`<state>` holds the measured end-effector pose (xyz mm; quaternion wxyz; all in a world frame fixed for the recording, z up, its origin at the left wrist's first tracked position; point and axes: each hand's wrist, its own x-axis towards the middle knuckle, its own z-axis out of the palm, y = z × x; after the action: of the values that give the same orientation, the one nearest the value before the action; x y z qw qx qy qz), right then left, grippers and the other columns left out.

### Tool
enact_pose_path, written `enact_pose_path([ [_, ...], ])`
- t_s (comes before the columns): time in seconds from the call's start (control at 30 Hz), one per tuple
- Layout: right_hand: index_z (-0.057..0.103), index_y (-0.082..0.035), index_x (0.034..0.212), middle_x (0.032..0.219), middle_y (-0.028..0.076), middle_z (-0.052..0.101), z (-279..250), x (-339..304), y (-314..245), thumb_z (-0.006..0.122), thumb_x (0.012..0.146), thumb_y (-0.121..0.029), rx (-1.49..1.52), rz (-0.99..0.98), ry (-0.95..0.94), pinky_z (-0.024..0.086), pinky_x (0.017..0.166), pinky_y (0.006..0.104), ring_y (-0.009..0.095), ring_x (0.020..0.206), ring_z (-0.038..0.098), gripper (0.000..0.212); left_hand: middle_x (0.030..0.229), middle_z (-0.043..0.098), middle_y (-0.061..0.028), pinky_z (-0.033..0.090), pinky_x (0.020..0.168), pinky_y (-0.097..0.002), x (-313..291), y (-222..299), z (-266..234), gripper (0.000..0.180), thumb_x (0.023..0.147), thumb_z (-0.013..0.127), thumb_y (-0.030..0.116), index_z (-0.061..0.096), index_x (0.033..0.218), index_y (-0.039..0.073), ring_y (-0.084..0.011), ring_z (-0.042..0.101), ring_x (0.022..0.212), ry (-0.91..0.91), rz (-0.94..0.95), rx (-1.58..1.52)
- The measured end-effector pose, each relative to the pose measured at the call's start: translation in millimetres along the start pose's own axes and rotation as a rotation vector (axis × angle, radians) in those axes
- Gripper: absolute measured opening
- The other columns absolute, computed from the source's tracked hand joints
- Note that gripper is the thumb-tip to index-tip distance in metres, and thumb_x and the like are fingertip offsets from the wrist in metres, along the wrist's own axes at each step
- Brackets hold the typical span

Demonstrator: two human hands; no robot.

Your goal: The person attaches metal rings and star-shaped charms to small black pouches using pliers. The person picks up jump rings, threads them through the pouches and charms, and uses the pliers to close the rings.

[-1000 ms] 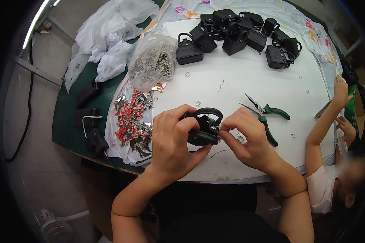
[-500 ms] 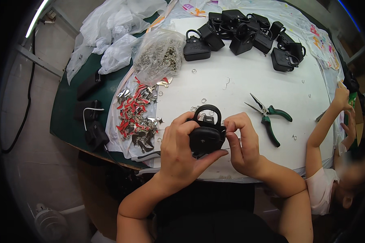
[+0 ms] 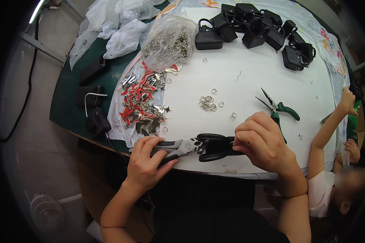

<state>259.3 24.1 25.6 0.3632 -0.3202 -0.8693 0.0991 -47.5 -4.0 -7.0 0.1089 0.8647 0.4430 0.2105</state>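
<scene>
My left hand [image 3: 145, 164] is closed around the handles of grey-and-black pliers [image 3: 186, 146] at the front edge of the white board. Their jaws point right, up against a small black handbag [image 3: 221, 148] turned on its side with its two loop handles toward them. My right hand [image 3: 263, 139] grips the far end of the bag; its fingers partly cover the bag's body. Whether the jaws hold anything cannot be made out. Behind the bag lies a small heap of metal rings [image 3: 207, 103], with a few loose ones around it.
Green-handled long-nose pliers [image 3: 287, 110] lie at right. Red and silver shoe-shaped charms [image 3: 140, 99] are piled at left, below a clear plastic bag [image 3: 170, 42] of metal pieces. Several black mini handbags [image 3: 251, 34] stand at the back. Another person's hand [image 3: 346, 102] is at the right edge.
The black handbag has passed from my left hand to my right and been turned on its side. My left hand has taken up the grey-and-black pliers and brought them to the bag.
</scene>
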Motion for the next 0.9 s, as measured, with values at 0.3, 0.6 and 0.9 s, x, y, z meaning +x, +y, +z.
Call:
enact_pose_path([
  [0.3,0.058,-0.003,0.089,0.084,0.006,0.06,9.5,2.4,-8.9,0.075,0.076,-0.011,-0.02,-0.076,-0.047,0.046,0.065,0.0338,0.022,0.074,0.057,0.022,0.109,0.06,-0.0137,0.048,0.076,-0.0408,20.9,11.6,-61.8,0.038,0.061,0.087,0.028,0.063,0.072,0.001,-0.0322,0.057,0.096,-0.112,-0.034,0.034],
  [0.6,0.06,-0.003,0.086,0.08,0.006,0.06,20.4,2.5,-18.2,0.076,0.074,-0.011,-0.021,-0.085,-0.008,0.047,0.063,0.0318,0.02,0.071,0.056,0.021,0.114,0.063,-0.0104,0.047,0.082,-0.0443,37.5,28.0,-72.7,0.038,0.057,0.086,0.026,0.063,0.073,0.002,-0.0318,0.059,0.099,-0.129,0.089,0.174],
  [0.9,0.062,0.0,0.101,0.095,0.011,0.063,-11.2,-10.6,-7.8,0.084,0.07,-0.019,-0.093,0.205,0.07,0.049,0.074,0.0386,0.027,0.085,0.06,0.042,0.103,0.062,-0.0115,0.046,0.077,-0.0419,41.3,12.6,-71.5,0.039,0.055,0.086,0.025,0.061,0.075,0.003,-0.0303,0.058,0.091,-0.183,0.145,0.152],
])
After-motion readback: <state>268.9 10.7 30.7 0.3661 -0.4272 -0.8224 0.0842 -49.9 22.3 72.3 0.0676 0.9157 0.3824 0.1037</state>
